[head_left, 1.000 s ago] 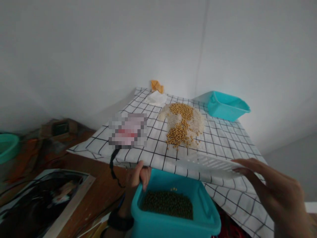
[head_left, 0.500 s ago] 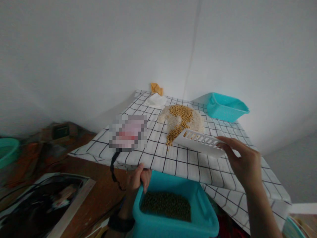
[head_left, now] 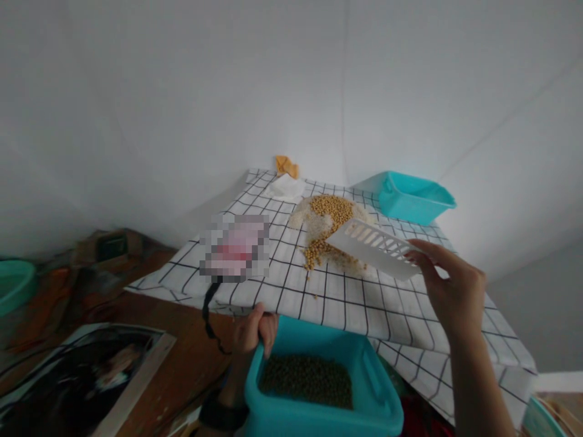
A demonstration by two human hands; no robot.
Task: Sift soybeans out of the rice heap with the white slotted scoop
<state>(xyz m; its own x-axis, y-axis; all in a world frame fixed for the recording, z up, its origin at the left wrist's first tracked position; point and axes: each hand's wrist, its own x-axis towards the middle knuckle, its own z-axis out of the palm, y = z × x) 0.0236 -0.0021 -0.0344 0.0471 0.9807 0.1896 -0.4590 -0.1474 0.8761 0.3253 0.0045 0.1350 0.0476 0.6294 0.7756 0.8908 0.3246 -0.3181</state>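
My right hand (head_left: 449, 288) grips a white slotted plastic scoop (head_left: 374, 247) by its near end, tilted with its far edge over a pile of yellow soybeans (head_left: 330, 221) mixed with white rice on the checked cloth. My left hand (head_left: 252, 331) holds the rim of a teal tub (head_left: 321, 397) below the table's front edge; the tub is filled with small dark green beans (head_left: 310, 379).
A white cloth with a black grid (head_left: 337, 297) covers the table in a corner of white walls. A second teal tub (head_left: 412, 197) stands at the back right. White paper (head_left: 286, 187) and an orange scrap (head_left: 286, 164) lie at the back. A blurred-out patch with a black cord (head_left: 209, 306) sits left.
My right hand has carried the white scoop from the table's front edge up and back to the bean pile, tilting it. The left hand and tub have stayed put.
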